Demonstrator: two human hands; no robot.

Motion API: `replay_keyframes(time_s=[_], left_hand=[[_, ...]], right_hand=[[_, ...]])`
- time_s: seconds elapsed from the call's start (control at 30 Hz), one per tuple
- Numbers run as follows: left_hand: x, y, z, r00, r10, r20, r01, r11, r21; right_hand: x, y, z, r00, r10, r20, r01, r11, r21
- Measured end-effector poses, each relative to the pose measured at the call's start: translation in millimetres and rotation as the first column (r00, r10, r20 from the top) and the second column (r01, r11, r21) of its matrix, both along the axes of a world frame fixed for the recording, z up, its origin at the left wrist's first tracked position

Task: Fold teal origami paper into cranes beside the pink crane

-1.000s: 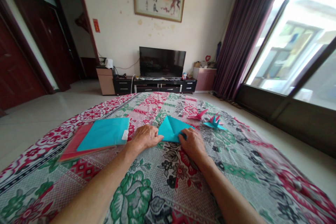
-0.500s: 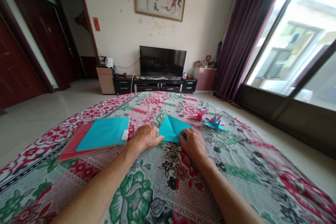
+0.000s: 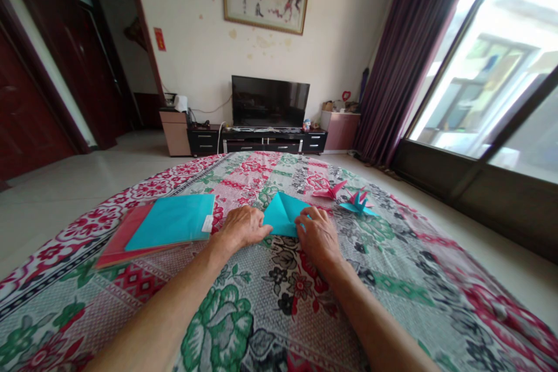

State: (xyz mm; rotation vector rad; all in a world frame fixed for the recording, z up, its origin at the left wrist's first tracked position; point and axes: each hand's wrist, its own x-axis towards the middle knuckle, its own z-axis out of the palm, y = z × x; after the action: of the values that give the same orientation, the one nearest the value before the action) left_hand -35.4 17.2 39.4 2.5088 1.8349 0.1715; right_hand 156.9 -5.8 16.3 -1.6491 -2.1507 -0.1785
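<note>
A folded blue sheet of paper (image 3: 281, 214) lies on the patterned tablecloth, a crease running down from its top corner. My left hand (image 3: 244, 226) grips its lower left edge between thumb and curled fingers. On the right side my right hand (image 3: 318, 235) has its fingers bent over the paper, covering its right corner, with the thumb at the lower edge. Left of my hands sits a clear packet of blue sheets (image 3: 172, 221) on top of red sheets (image 3: 114, 241). Folded paper figures stand to the right, a blue one (image 3: 358, 204) and a red one (image 3: 332, 190) among them.
The round table (image 3: 226, 314) is covered by a floral cloth. Beyond it, a television (image 3: 270, 102) stands on a low black cabinet (image 3: 204, 142). A purple curtain (image 3: 405, 52) and a large window are at the right, dark red doors at the left.
My right hand has shifted slightly, its fingers now higher and flatter over the paper's right corner, which it hides. My left hand has hardly moved.
</note>
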Motion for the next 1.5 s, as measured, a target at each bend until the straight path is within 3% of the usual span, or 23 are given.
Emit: replay_keyframes(time_s=[0.13, 0.3, 0.53, 0.8, 0.93, 1.2, 1.5], left_hand=[[0.2, 0.4, -0.4, 1.000, 0.016, 0.001, -0.016, 1.000, -0.009], [-0.4, 1.9, -1.4, 1.000, 0.017, -0.007, -0.017, 1.000, -0.012], [-4.3, 7.2, -6.6, 0.999, 0.013, 0.033, -0.012, 1.000, -0.007], [-27.9, 14.8, 2.5, 0.948, -0.111, 0.297, 0.166, 0.972, -0.167], [-36.8, 18.5, 3.7, 0.922, -0.096, 0.375, 0.208, 0.939, -0.273], [-32.8, 16.2, 4.8, 0.947, -0.037, 0.320, 0.128, 0.955, -0.269], [-16.7, 8.4, 2.3, 0.981, 0.092, 0.168, -0.068, 0.988, -0.139]], right_hand=[[-3.3, 1.2, 2.5, 1.000, 0.024, 0.014, -0.023, 0.998, -0.065], [-2.3, 3.8, -3.9, 0.993, 0.073, -0.094, -0.081, 0.993, -0.084], [-14.1, 0.0, -7.6, 0.991, -0.051, -0.123, 0.049, 0.999, -0.017], [-17.0, -2.0, -7.2, 0.991, -0.067, -0.115, 0.063, 0.997, -0.032], [-16.8, -1.4, -8.4, 0.992, -0.069, -0.110, 0.067, 0.997, -0.024], [-16.7, 0.1, -10.6, 0.992, -0.070, -0.106, 0.069, 0.998, -0.009], [-16.9, -0.6, -11.2, 0.991, -0.079, -0.104, 0.078, 0.997, -0.013]])
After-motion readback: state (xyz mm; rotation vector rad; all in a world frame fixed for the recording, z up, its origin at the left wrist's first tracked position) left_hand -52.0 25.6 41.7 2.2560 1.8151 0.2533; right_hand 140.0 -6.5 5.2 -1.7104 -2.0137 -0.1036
